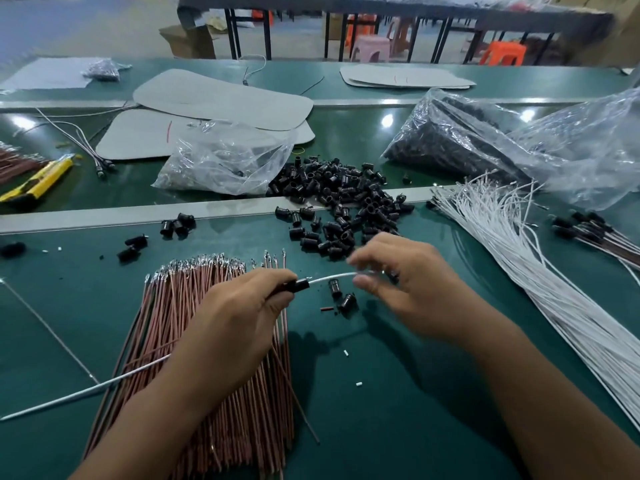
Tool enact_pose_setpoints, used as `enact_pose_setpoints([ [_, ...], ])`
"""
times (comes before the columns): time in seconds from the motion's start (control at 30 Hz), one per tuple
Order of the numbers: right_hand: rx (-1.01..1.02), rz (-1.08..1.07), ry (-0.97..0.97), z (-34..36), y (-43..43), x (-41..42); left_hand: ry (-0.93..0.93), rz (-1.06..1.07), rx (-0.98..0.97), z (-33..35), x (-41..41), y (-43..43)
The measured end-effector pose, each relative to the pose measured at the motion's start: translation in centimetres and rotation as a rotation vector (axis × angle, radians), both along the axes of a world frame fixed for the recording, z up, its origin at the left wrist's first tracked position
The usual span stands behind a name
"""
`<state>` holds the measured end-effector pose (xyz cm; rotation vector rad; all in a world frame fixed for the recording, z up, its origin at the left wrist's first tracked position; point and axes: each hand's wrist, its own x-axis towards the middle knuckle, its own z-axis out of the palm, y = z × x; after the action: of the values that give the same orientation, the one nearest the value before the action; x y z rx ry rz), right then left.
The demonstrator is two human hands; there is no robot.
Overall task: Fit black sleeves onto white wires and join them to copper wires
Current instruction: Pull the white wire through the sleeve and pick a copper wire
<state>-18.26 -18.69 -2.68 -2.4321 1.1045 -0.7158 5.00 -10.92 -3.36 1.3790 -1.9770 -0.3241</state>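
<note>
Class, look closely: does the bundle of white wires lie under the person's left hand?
No, the copper wires lie under the left hand; the white wires lie far off to the right.

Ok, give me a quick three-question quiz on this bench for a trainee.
1. True or false: the left hand holds a sleeve with a white wire coming out of it.
2. What lies under the left hand? A) copper wires B) a plastic bag C) a knife
3. Fill in: the white bundle lies to the ___ of the right hand.
Key: 1 true; 2 A; 3 right.
</note>
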Motion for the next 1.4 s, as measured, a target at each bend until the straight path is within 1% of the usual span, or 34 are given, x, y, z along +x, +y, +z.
enact_pose_setpoints([
  [0.07,0.031,-0.014,-0.054,0.1,-0.3,-0.6,0.015,0.009,0.005,0.0,0.2,0.0],
  [0.17,-0.015,0.030,-0.115,-0.5,0.3,0.6,-0.005,-0.028,0.006,0.0,-0.3,0.2],
  [0.23,-0.075,0.095,-0.110,-0.9,0.9,1.7,-0.042,-0.048,0.009,0.0,-0.6,0.2],
  [0.3,-0.082,0.109,-0.114,-1.0,1.1,2.2,-0.046,-0.032,0.009,-0.1,-0.6,0.2],
  [0.4,0.071,0.032,-0.241,-0.8,0.6,1.3,-0.023,-0.005,-0.015,-0.2,-0.2,0.1],
  [0.53,0.149,0.022,-0.340,-1.0,0.8,1.4,-0.022,-0.016,-0.007,-0.2,-0.3,0.2],
  [0.6,0.155,0.057,-0.337,-1.3,1.4,2.2,-0.042,-0.043,-0.004,-0.4,-0.4,0.2],
  [0.67,0.103,0.083,-0.304,-1.6,1.8,2.8,-0.051,-0.054,-0.007,-0.6,-0.4,0.1],
  [0.73,0.090,0.076,-0.309,-1.6,1.7,2.9,-0.037,-0.046,-0.003,-0.4,-0.5,0.1],
  [0.83,0.127,0.063,-0.320,-1.6,2.1,3.1,-0.003,-0.035,-0.010,-0.2,-0.7,0.2],
  [0.9,0.112,0.059,-0.310,-1.5,2.3,3.3,-0.013,-0.011,-0.018,-0.2,-0.7,0.1],
  [1.0,0.069,0.016,-0.347,-1.2,2.0,3.0,-0.002,0.045,-0.003,-0.6,-0.4,-0.1],
  [1.07,0.063,0.011,-0.351,-1.2,1.9,2.8,0.020,0.046,0.023,-0.8,-0.5,-0.1],
  [1.2,0.049,0.092,-0.295,-1.0,2.0,3.4,0.095,0.012,0.049,-0.7,-1.7,0.1],
  [1.3,0.123,0.125,-0.265,0.9,-0.1,4.2,0.114,0.062,0.015,-0.8,-1.4,-0.2],
  [1.37,0.175,0.064,-0.254,2.6,-3.1,5.8,0.094,0.098,0.022,-1.2,-1.0,-0.4],
  [1.4,0.148,0.029,-0.199,3.3,-5.1,7.1,0.086,0.103,0.027,-1.3,-1.0,-0.4],
])
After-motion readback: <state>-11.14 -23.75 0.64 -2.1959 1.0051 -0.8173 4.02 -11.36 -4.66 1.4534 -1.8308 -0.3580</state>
